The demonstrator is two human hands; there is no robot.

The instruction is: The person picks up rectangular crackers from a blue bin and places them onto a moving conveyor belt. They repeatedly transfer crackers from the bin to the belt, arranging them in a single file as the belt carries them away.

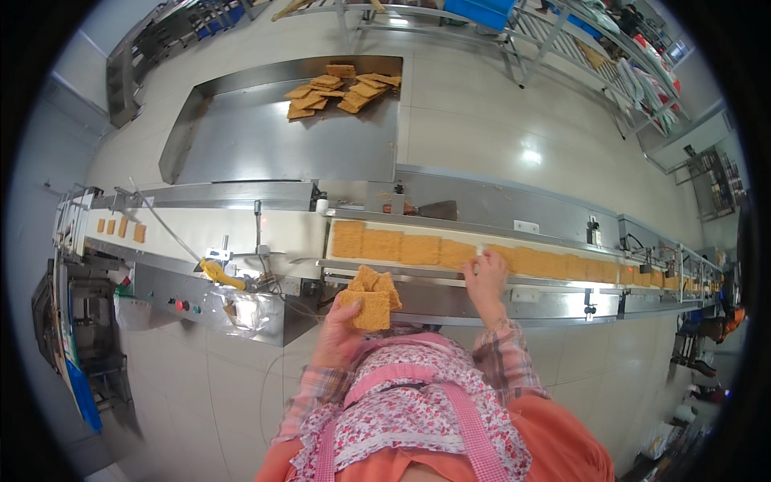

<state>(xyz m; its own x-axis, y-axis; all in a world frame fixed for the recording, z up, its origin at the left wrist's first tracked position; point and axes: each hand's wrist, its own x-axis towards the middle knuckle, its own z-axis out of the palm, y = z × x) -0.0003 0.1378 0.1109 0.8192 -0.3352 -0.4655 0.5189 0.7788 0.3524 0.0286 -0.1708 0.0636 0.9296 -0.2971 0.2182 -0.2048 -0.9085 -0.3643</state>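
My left hand [338, 330] grips several square golden-brown slabs [370, 310], perhaps crisp rice or grain cakes, fanned out with the thumb across the front one. They are held on my side of a conveyor, above its near edge. Over the white belt, my right hand [485, 278] has its fingertips down at a row of similar slabs [420, 249], by a small gap where white belt shows. Whether those fingers pinch a slab or only touch it is hidden. The row [545, 264] continues along the belt to the right.
Beyond the conveyor, a steel tray [259, 141] holds a loose pile of slabs [343, 90]. A scraper blade [438, 209] lies behind the belt. Small pieces [122, 227] sit on the left belt [181, 229]. Nearer stand a yellow-handled tool [223, 274] and control buttons [182, 305].
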